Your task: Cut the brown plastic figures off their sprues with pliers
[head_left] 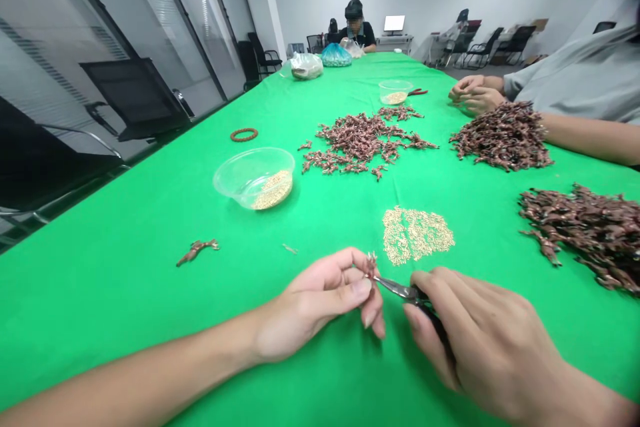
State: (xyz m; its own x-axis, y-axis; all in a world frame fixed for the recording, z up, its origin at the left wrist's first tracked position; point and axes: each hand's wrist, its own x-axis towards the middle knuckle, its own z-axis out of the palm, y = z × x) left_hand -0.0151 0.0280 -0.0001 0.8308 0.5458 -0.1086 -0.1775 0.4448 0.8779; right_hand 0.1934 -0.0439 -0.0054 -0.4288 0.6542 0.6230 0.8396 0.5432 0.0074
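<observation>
My left hand point(310, 307) is curled, thumb and forefinger pinching a small copper sprig point(371, 263) above the green cloth point(100, 280). My right hand point(485, 340) is closed around the pliers point(397, 289), its fingers hiding the handles; the steel tips reach the sprig at my left fingertips. Just ahead lies a patch of pale gold bits point(417, 233). To its left, a loose sprig point(197, 250) and a stray bit point(289, 248) lie well apart. Farther on: a clear bowl point(255, 177) holding gold bits, a copper ring point(244, 135) and a copper heap point(365, 143). Two larger heaps point(583, 237) lie to my right. A co-worker's hands point(475, 95) rest together beside the farther one, near a second bowl point(395, 91) and red-handled pliers point(417, 91). Another person point(356, 30) sits at the far end.
</observation>
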